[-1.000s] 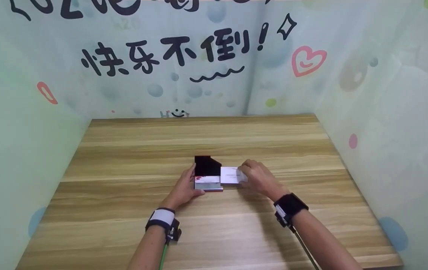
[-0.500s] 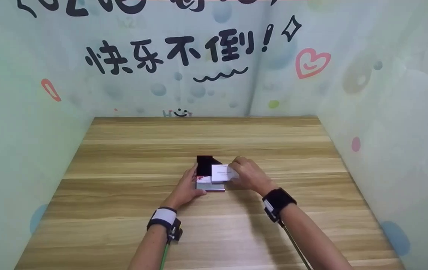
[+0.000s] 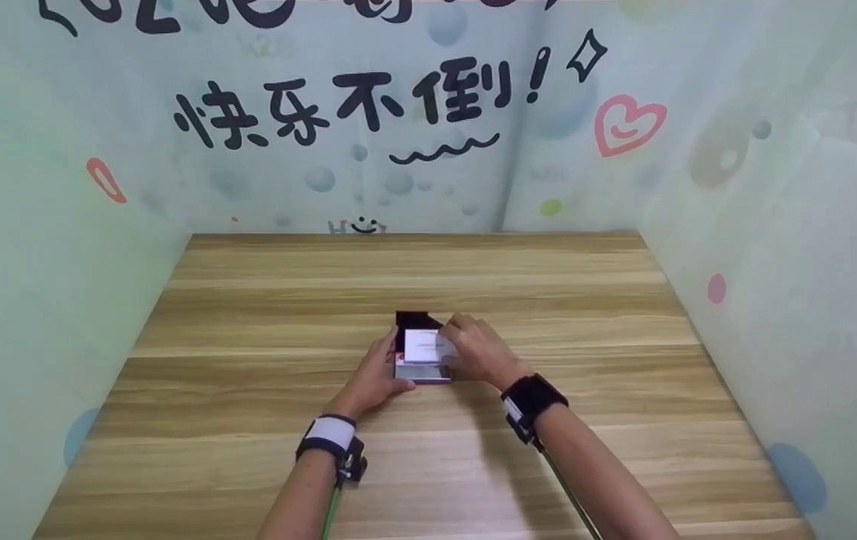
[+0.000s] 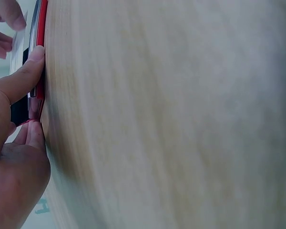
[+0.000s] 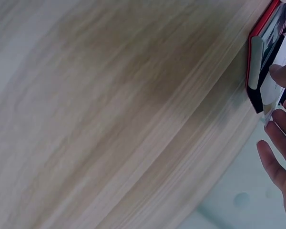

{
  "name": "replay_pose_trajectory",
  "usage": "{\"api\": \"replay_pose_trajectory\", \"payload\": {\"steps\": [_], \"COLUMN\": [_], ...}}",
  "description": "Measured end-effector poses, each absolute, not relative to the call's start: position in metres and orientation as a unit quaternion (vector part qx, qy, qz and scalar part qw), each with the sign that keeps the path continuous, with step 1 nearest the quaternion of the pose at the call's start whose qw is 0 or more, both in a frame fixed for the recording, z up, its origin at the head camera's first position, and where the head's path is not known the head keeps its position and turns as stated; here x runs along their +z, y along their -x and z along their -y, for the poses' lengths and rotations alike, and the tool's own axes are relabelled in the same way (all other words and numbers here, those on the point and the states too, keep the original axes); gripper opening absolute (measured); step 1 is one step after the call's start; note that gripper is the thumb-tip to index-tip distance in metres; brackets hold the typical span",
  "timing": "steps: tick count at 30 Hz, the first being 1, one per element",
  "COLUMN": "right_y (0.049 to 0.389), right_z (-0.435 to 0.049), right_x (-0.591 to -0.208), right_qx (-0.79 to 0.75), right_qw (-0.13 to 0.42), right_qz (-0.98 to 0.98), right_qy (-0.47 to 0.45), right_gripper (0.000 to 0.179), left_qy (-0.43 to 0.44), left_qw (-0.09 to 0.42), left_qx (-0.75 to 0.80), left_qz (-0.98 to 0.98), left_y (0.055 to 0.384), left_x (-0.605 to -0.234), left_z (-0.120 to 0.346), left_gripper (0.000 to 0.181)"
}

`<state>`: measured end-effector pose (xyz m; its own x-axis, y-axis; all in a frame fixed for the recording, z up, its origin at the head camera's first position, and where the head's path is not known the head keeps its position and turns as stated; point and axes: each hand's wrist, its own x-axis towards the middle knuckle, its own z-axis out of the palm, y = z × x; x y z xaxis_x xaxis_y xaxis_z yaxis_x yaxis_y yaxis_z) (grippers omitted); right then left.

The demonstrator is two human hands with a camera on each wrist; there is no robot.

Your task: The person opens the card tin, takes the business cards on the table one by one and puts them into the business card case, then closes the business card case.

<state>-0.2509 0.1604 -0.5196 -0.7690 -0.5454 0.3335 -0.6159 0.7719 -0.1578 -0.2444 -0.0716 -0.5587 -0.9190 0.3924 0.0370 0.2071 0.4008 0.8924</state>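
A small card case with a black inner flap and a silvery front part [image 3: 422,373] lies on the table. Its red outer edge [image 4: 41,26] shows in the left wrist view. My left hand [image 3: 370,382] grips the case at its left end, with the thumb on the near edge and fingers at the far side. Over the case, my right hand [image 3: 479,351] pinches a white card [image 3: 422,346] by its right end; whether it is one card or a thin stack is unclear. In the right wrist view the white card [image 5: 281,62] stands tilted against the case.
The wood-grain table [image 3: 263,315] stretches around both hands. Printed fabric walls [image 3: 428,187] enclose it at the back and both sides. Each wrist wears a strapped camera with a cable, the left strap [image 3: 329,433] and the right strap [image 3: 536,401].
My right hand has carried the white card leftward, from beside the case to over it. The left hand keeps its grip on the case, nearly still.
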Motion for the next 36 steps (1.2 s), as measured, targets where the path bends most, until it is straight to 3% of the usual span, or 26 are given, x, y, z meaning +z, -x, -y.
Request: {"api": "replay_pose_trajectory", "payload": {"steps": [18, 36], "right_y": [0.254, 0.236], "right_z": [-0.138, -0.142], "right_x": [-0.523, -0.535], "right_qx": [0.151, 0.117], "right_qw": [0.07, 0.075], "right_qz": [0.947, 0.942], "right_qy": [-0.275, -0.306], "right_gripper": [0.03, 0.025], "left_qy": [-0.182, -0.2], "left_qw": [0.077, 0.077], "left_qx": [0.492, 0.513], "left_qz": [-0.848, -0.832], "left_y": [0.243, 0.244], "left_x": [-0.556, -0.561], "left_z": [0.071, 0.072], "left_gripper": [0.101, 0.099]}}
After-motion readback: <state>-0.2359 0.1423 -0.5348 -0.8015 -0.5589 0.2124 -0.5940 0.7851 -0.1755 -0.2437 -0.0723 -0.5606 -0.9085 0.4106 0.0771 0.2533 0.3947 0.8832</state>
